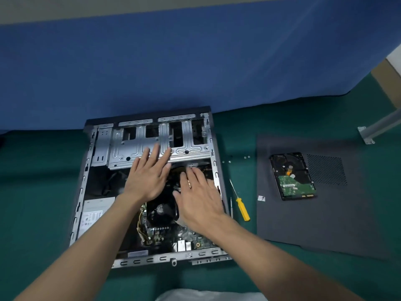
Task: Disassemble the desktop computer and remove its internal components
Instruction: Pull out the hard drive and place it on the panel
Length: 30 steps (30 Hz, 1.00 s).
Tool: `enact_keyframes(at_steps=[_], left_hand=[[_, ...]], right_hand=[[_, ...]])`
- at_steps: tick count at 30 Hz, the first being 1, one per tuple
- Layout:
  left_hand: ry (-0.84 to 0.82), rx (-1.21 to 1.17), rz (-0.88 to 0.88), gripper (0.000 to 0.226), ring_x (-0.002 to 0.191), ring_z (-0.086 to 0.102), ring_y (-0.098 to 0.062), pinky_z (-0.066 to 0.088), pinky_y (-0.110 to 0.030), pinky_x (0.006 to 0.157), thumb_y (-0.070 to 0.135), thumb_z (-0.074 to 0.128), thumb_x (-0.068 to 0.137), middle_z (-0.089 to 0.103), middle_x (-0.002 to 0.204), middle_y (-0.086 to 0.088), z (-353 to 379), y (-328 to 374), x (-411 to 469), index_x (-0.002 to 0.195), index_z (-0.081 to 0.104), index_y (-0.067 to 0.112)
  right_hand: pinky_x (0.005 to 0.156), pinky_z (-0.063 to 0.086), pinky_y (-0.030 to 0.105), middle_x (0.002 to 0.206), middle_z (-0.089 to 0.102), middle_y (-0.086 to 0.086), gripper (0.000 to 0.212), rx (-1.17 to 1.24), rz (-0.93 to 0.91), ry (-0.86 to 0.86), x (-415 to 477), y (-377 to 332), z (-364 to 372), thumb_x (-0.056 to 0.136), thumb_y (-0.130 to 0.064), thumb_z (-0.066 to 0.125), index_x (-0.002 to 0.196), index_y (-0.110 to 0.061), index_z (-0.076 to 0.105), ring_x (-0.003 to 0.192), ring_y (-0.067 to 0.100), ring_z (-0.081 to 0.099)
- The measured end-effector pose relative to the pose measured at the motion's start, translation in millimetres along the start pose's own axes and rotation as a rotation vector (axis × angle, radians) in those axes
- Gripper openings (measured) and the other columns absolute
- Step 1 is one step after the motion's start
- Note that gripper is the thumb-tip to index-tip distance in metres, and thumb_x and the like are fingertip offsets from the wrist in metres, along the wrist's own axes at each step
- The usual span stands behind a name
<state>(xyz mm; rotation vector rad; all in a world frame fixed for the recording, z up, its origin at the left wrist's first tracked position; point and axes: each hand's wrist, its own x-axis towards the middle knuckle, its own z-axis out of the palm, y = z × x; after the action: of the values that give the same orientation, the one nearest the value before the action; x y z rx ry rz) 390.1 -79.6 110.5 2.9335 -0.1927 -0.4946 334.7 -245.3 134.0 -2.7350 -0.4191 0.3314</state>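
Note:
An open desktop case (86, 170) lies flat on a green surface, its side removed. Inside are a silver drive cage (121, 146) at the far end, a black CPU cooler fan (161, 210) in the middle, a green motherboard (191, 237) and a silver power supply (93, 216) at the left. My left hand (147, 172) reaches in with straight fingers that lie over the drive cage's near edge. Beside it, my right hand (199, 196) is spread flat above the motherboard area at the case's right side, holding nothing.
A yellow-handled screwdriver (240, 205) lies just right of the case. The dark side panel (325, 213) lies further right with a hard drive (293, 177) on it. A few small screws (246, 157) sit between them. A blue wall stands behind; a metal bracket (366, 133) is far right.

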Motion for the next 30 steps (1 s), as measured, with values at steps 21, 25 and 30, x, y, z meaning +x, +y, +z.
enact_keyframes(at_steps=[21,25,30], left_hand=[[-0.207,-0.201,0.155,0.049,0.142,-0.026,-0.006,-0.014,-0.035,0.113,0.055,0.019,0.101,-0.024,0.154,0.021,-13,-35,21,0.145,-0.002,0.058],[-0.21,-0.219,0.155,0.05,0.142,-0.026,-0.006,-0.014,-0.035,0.113,0.056,0.021,0.101,-0.024,0.155,0.02,-13,-33,17,0.145,-0.001,0.058],[-0.212,-0.243,0.155,0.05,0.142,-0.026,-0.006,-0.015,-0.035,0.112,0.057,0.022,0.1,-0.025,0.155,0.021,-13,-33,17,0.145,0.0,0.058]], right_hand=[[0.064,0.038,0.031,0.112,0.056,0.019,0.027,-0.152,0.206,-0.301,19,-8,12,0.085,0.004,0.049,0.111,0.0,0.057,0.091,0.033,0.061],[0.062,0.047,0.023,0.13,0.05,0.024,0.039,-0.052,0.387,-0.505,37,-5,6,0.089,0.005,0.046,0.129,0.003,0.044,0.081,0.025,0.061],[0.072,0.051,0.026,0.139,0.044,0.026,0.046,-0.072,0.487,-0.569,47,-9,4,0.094,-0.006,0.047,0.136,0.008,0.036,0.094,0.024,0.063]])
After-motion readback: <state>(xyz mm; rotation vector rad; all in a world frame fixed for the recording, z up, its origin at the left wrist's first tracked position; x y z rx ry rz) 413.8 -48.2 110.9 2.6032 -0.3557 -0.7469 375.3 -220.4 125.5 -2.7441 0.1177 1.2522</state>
